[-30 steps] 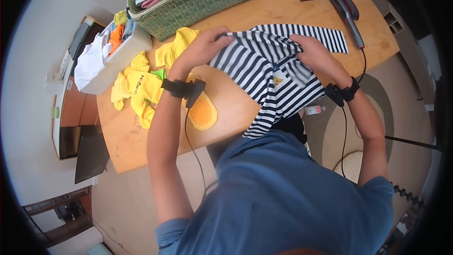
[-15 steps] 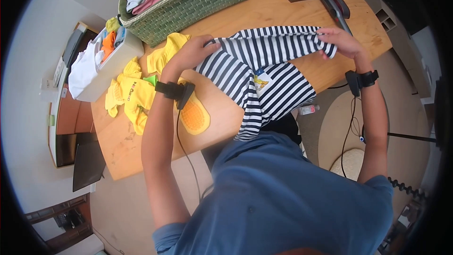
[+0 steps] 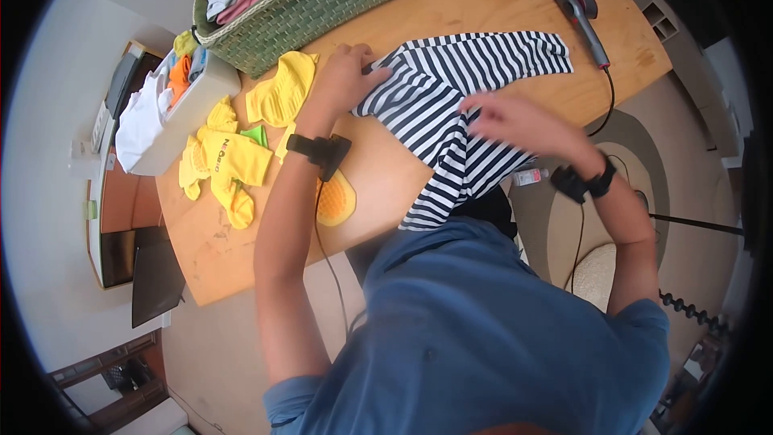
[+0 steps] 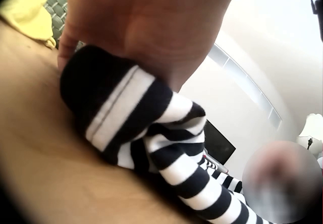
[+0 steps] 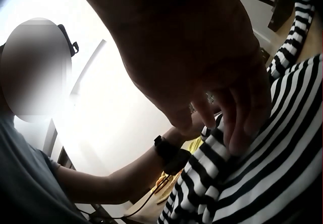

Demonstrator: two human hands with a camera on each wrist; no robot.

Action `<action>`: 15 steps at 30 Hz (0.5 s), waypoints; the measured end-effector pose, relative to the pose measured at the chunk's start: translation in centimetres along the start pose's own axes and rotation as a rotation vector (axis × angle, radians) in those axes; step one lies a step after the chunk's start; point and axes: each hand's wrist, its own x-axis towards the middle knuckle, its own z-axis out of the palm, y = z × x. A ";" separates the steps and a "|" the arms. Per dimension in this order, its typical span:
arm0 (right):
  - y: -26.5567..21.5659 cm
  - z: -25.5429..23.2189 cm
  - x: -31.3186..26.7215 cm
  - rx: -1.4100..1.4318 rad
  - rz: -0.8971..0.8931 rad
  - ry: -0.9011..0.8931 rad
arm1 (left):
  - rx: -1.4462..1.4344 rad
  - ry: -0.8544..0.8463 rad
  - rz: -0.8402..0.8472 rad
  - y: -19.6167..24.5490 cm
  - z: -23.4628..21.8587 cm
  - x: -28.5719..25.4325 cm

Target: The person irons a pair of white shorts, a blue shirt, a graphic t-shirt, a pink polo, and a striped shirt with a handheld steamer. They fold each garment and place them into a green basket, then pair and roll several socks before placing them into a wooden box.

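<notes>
A navy-and-white striped long-sleeved shirt (image 3: 483,64) lies on the wooden table (image 3: 483,16), one sleeve stretched toward the far right and another part hanging at the front edge near the person's body. My left hand (image 3: 345,82) holds the shirt at its left end; the dark edge of the striped cloth (image 4: 174,163) shows under that palm in the left wrist view, where most fingers are hidden. Over the middle of the shirt is my right hand (image 3: 519,125), slightly blurred. Its fingers (image 5: 242,108) point down loosely at the cloth in the right wrist view.
Yellow clothes (image 3: 233,157) and an orange-patterned yellow piece (image 3: 336,200) lie left of the shirt. Behind stand a green woven basket (image 3: 322,12) and a white bin (image 3: 173,130), both holding clothes. A corded grey handheld appliance (image 3: 581,16) lies at the right.
My right hand has let go of the sleeve, now laid out toward the far right, and moved back left over the shirt's middle. My left hand stays at the left end of the shirt.
</notes>
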 end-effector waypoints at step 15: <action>3.2 4.4 2.6 0.485 -0.162 0.165 | -0.128 -0.079 -0.242 -2.0 -5.1 -4.6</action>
